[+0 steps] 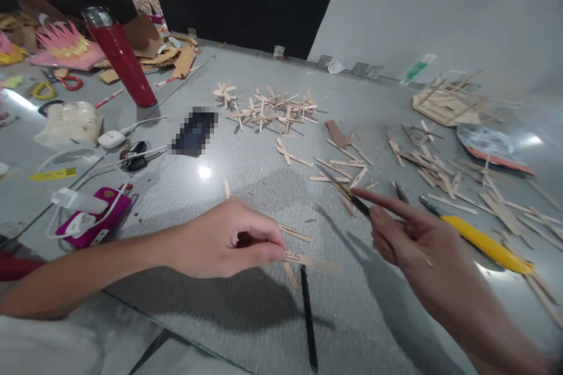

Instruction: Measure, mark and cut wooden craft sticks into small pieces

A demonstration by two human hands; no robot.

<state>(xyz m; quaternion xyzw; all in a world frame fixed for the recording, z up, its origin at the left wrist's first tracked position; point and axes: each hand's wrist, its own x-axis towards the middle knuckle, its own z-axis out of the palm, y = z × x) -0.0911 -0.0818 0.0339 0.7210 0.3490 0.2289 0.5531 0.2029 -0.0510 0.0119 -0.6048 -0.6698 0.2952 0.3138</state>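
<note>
My left hand (229, 237) is closed in a pinch on a flat wooden stick (308, 260) just above the grey table (246, 152). My right hand (409, 234) is closed round a thin dark tool (347, 196), index finger stretched along it, tip pointing left toward the stick. A black pen-like rod (308, 316) lies under the stick, near the front edge. More loose wooden sticks (338, 170) lie just beyond both hands.
Small wooden stick crosses (272, 108) are piled mid-table. A yellow-handled knife (484, 243) lies right of my right hand among stick offcuts (440, 170). A red flask (121, 58), a phone (193, 132), keys (134, 155), a magenta box (94, 217) stand left.
</note>
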